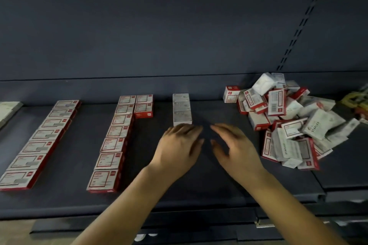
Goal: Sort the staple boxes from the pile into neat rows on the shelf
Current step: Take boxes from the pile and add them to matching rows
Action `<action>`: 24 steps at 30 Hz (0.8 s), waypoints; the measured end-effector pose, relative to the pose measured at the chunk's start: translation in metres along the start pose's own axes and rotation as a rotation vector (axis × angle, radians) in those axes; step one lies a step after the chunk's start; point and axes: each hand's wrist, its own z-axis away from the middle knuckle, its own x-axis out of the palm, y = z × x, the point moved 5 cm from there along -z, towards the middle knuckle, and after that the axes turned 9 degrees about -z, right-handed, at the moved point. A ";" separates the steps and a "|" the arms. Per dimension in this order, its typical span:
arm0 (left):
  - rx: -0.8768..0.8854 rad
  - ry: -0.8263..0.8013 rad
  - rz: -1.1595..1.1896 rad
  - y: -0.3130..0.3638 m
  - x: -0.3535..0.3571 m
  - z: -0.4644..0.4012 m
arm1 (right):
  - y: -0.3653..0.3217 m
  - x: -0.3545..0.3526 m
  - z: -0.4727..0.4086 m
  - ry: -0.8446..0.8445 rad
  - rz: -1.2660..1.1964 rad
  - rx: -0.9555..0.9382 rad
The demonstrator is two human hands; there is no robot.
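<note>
Four rows of staple boxes [110, 141] run front-to-back on shelf [199, 185].

I observed both hands extended over the dark shelf [199, 189], fingers straight and holding nothing: the left hand [177, 145] lay at the near end of the short white row [181, 109], its fingertips touching or just short of it, and the right hand [235, 147] hovered beside it. Two longer red-and-white rows [37, 143] [114, 139] lay further left. The jumbled pile of staple boxes [286, 123] sat to the right.
</note>
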 end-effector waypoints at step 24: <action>0.158 -0.304 -0.231 0.068 0.067 -0.097 | 0.130 -0.107 -0.061 0.066 0.515 0.677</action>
